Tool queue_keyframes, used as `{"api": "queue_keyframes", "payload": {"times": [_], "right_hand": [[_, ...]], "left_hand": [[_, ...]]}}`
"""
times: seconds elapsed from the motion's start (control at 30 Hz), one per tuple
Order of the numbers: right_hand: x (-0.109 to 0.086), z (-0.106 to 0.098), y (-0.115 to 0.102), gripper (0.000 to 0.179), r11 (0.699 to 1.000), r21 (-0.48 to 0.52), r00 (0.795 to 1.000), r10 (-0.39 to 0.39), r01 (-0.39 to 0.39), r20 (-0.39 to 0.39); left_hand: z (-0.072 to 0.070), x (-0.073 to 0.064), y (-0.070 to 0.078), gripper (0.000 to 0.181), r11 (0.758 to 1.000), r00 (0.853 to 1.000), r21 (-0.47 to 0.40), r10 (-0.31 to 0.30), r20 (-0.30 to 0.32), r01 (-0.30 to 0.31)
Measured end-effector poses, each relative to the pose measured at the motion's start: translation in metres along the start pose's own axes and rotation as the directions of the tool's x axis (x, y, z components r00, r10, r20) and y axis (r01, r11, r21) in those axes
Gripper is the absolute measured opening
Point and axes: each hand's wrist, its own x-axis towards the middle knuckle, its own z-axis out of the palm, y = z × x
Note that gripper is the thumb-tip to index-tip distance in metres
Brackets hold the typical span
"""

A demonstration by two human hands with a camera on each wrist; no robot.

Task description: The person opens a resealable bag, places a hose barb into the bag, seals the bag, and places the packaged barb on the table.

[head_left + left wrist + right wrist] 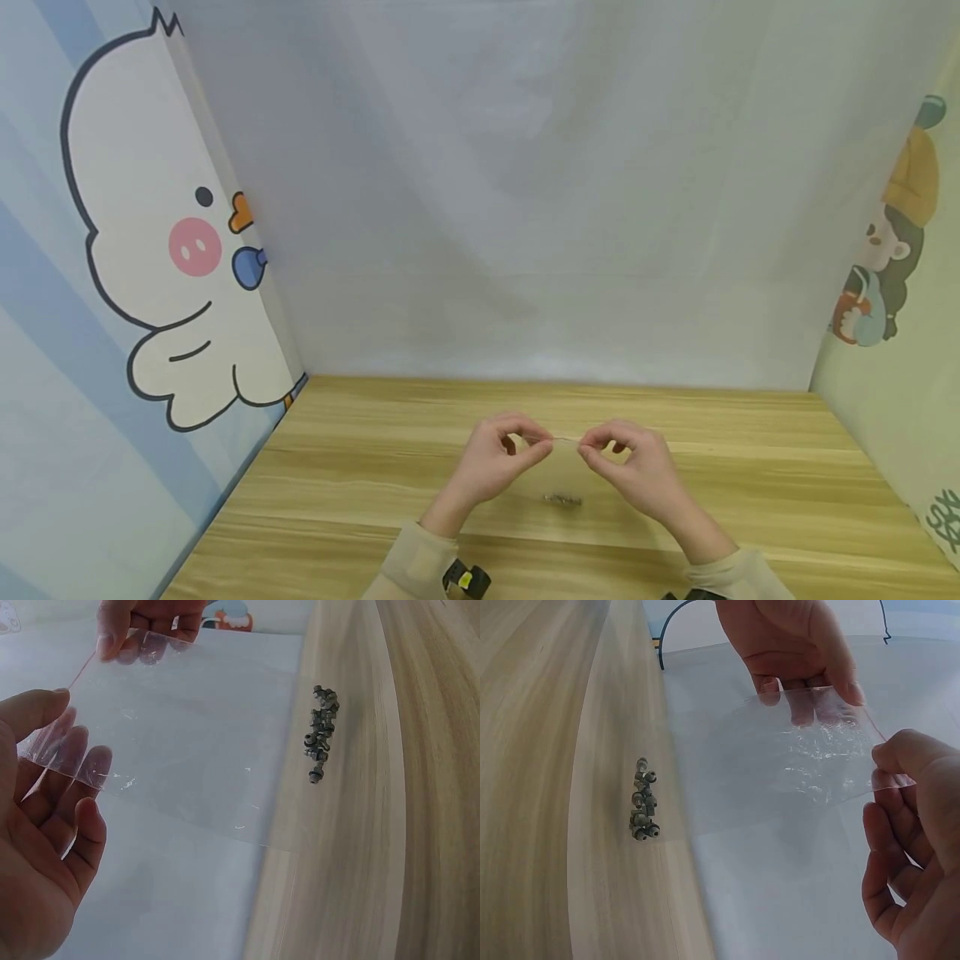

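Observation:
A clear zip bag (pixel 195 735) with a thin reddish line along its top edge hangs between both hands. Several small metal bolts (pixel 321 735) lie in a row along its bottom, also visible as a dark cluster of bolts (pixel 562 500) in the head view. The left hand (pixel 495 458) pinches one top corner between thumb and fingers. At the opposite corner, the right hand (pixel 633 467) pinches the same edge. In the right wrist view, the right hand (pixel 915 825) has its thumb on the near side, with fingers behind the plastic.
A wood-grain table (pixel 337 467) lies beneath the hands. A pale grey-white sheet (pixel 525 208) rises behind it, with printed cartoon panels at left and right. A dark strapped device (pixel 467 578) sits at the left wrist.

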Motion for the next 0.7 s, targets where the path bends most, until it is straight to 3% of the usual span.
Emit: {"api": "queue_keyframes", "payload": {"times": [0.47, 0.7], "right_hand": [[-0.001, 0.0034, -0.0033, 0.02, 1.0, 0.021, 1.0, -0.016, 0.015, 0.022], [-0.001, 0.0055, -0.0052, 0.026, 0.999, 0.014, 0.999, -0.042, 0.042, 0.024]], "left_hand": [[0.0035, 0.0013, 0.0023, 0.011, 0.998, 0.999, 0.046, 0.044, 0.027, -0.045], [0.0064, 0.0008, 0.0037, 0.011, 0.999, 0.998, 0.035, 0.038, 0.05, -0.04]]}}
